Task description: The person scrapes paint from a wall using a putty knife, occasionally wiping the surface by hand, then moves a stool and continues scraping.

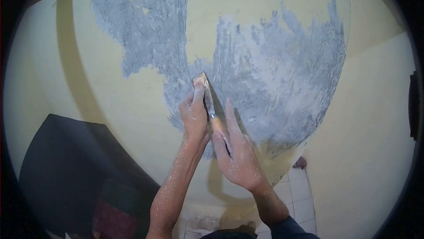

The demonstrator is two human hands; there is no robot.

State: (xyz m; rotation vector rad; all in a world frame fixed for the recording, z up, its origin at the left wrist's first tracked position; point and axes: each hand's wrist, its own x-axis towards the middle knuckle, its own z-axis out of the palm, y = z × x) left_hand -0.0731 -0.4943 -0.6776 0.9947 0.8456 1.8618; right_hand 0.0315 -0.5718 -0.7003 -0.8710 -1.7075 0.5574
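A scraper (209, 95) with a metal blade and an orange-brown handle is tilted in front of a yellow wall (145, 93). My right hand (236, 153) is wrapped round its handle, with the index finger stretched upward. At the blade's upper end, my left hand (195, 113) pinches the blade near its edge. Whitish dust covers both hands and forearms. Behind the blade, the wall shows rough grey patches (154, 22) where the yellow coat is absent. Whether the blade touches the wall cannot be made out.
A large dark panel-like object (66, 164) stands at the lower left, with a dark red area (115, 221) near its bottom. White floor tiles (301, 190) show at the lower right, beside a small dark reddish item (300, 163). A dark object (414, 106) is at the right edge.
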